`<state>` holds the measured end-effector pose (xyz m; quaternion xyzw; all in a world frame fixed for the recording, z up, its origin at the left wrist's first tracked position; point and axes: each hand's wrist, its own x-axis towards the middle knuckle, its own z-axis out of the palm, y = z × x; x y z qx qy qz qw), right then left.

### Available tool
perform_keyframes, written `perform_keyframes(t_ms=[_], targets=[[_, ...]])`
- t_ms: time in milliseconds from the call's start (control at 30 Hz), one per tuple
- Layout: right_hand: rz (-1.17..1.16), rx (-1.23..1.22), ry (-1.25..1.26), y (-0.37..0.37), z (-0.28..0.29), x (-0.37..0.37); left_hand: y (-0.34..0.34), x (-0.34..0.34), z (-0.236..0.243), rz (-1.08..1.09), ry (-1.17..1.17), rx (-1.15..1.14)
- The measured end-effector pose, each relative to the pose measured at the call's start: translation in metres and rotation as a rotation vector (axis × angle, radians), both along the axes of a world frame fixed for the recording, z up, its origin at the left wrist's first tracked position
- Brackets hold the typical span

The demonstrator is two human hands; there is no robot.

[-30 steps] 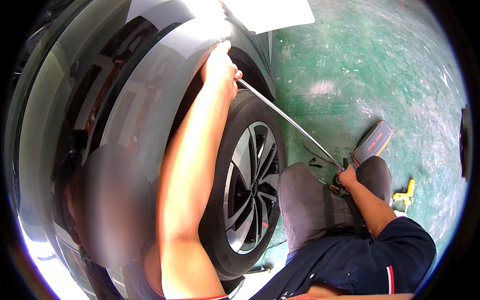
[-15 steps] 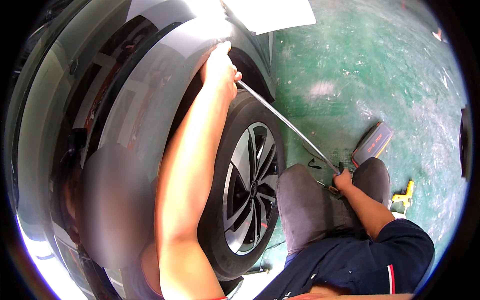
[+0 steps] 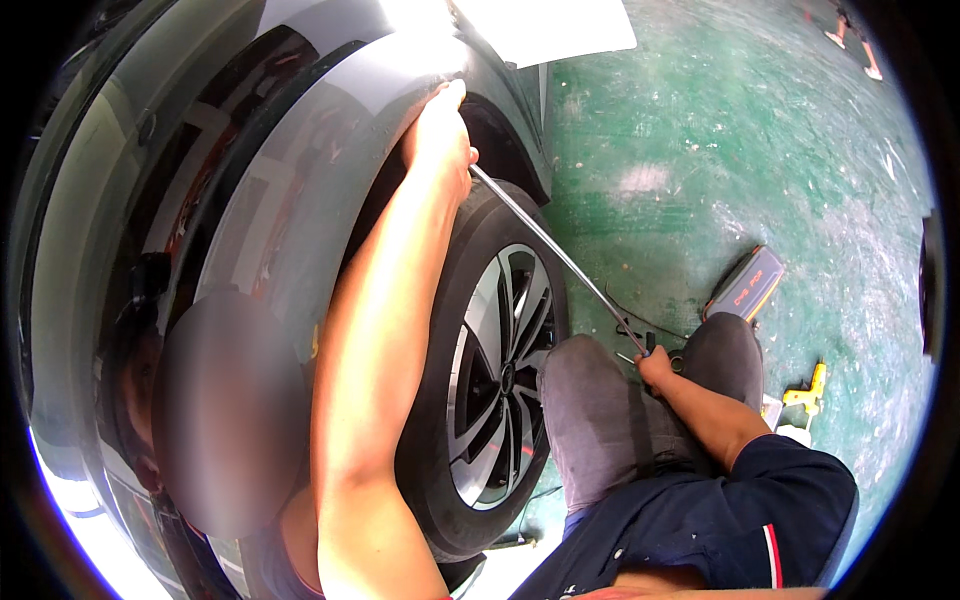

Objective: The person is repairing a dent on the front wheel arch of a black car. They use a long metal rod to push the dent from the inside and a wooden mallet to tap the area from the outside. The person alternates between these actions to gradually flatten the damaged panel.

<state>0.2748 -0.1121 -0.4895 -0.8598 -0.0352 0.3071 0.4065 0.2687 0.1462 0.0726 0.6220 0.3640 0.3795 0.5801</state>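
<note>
My left hand (image 3: pixel 435 135) is up at the lip of the dark car's wheel arch (image 3: pixel 493 120), its fingers closed round the upper part of a long metal rod (image 3: pixel 545 236), whose tip is hidden. The rod slants down to the right, over the tyre (image 3: pixel 520 205) and alloy wheel (image 3: pixel 470 410), to my right hand (image 3: pixel 655 365). That hand is closed on the rod's lower end between my grey-clad knees. My left arm lies along the glossy fender (image 3: pixel 260 210), which shows reflections.
A white panel (image 3: pixel 565 25) overhangs at the top. On the green floor (image 3: pixel 700 160) lie a grey case (image 3: pixel 742 280), a yellow glue-gun-shaped tool (image 3: pixel 810 390) and dark cords (image 3: pixel 650 315). Another person's legs (image 3: pixel 860 45) are at the top right edge.
My right hand and the rod's lower end have shifted left and downward. My knees have moved left. Another person's feet have come into view at the top right. My left hand has barely moved.
</note>
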Motion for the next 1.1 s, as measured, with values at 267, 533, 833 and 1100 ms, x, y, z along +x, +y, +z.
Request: perform_keyframes(t_ms=[267,533,833,1100], targets=[[-0.012,0.082,0.035,0.008,-0.03,0.002,-0.004,0.0,0.006,-0.006,0.022,-0.001],[-0.065,-0.03,-0.073,-0.043,0.032,0.043,-0.003,-0.006,0.001,-0.012,-0.08,-0.083],[-0.076,-0.077,-0.198,-0.066,0.038,0.055,-0.001,-0.007,-0.002,-0.036,-0.14,-0.152],[-0.121,-0.017,-0.138,-0.063,0.035,0.052,0.004,-0.007,-0.004,-0.078,-0.15,-0.163]])
